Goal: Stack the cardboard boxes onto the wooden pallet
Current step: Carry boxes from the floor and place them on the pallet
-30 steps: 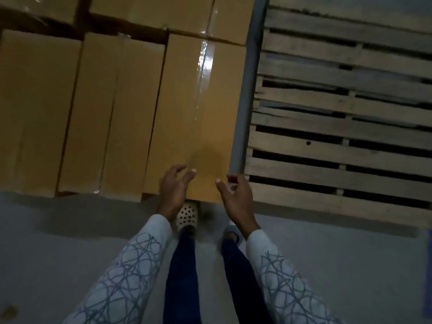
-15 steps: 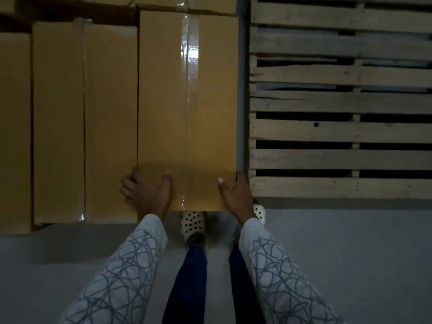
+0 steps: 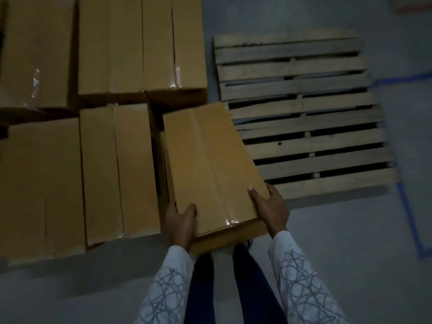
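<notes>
On grey floor (image 3: pixel 350 242), wooden pallet (image 3: pixel 304 127), blue tape (image 3: pixel 409 218)

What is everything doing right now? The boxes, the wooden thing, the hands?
Held box: taped shut, lifted and tilted, gripped at its near end.
Left hand: clamped on the box's near left corner.
Right hand: clamped on the box's near right corner.
Other boxes: taped shut, sitting side by side.
Wooden pallet: lying flat, nothing on it.

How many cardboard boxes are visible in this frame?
6. One held box between the left hand and right hand; two near-row boxes on its left; three far-row boxes. More may hide underneath.
</notes>
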